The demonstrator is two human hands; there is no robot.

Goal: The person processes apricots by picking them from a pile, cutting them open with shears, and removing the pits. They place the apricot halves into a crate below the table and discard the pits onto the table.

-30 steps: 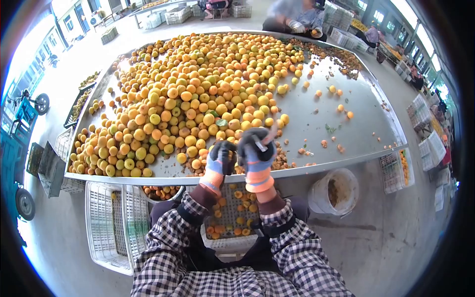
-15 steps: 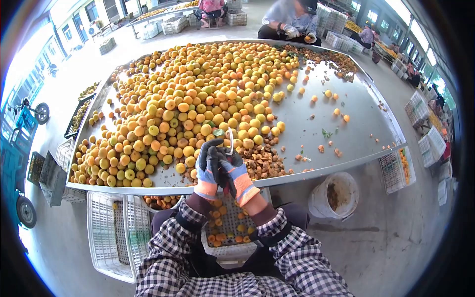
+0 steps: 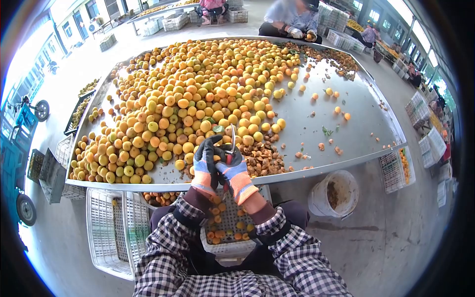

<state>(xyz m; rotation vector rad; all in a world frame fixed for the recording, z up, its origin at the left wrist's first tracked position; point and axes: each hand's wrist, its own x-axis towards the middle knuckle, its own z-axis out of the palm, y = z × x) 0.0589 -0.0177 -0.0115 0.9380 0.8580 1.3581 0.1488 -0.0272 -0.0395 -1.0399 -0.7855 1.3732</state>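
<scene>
My left hand and my right hand, both in dark gloves with blue and orange cuffs, are close together over the near edge of the metal table. A tool with red handles and a curved metal tip is in my right hand. The fingers of my left hand are bent around something orange, mostly hidden. Behind them lies a large heap of yellow-orange fruit. Brown pits and scraps are piled just right of my hands. Below, a crate holds fruit pieces.
A white bucket stands on the floor at right. An empty white crate is at lower left, a crate with orange pieces at right. A co-worker sits across the table. More people and crates are farther back.
My hands have parted slightly at the fingers, showing the red handles and a bit of orange. The curved tip is more upright. The co-worker's hands have moved slightly.
</scene>
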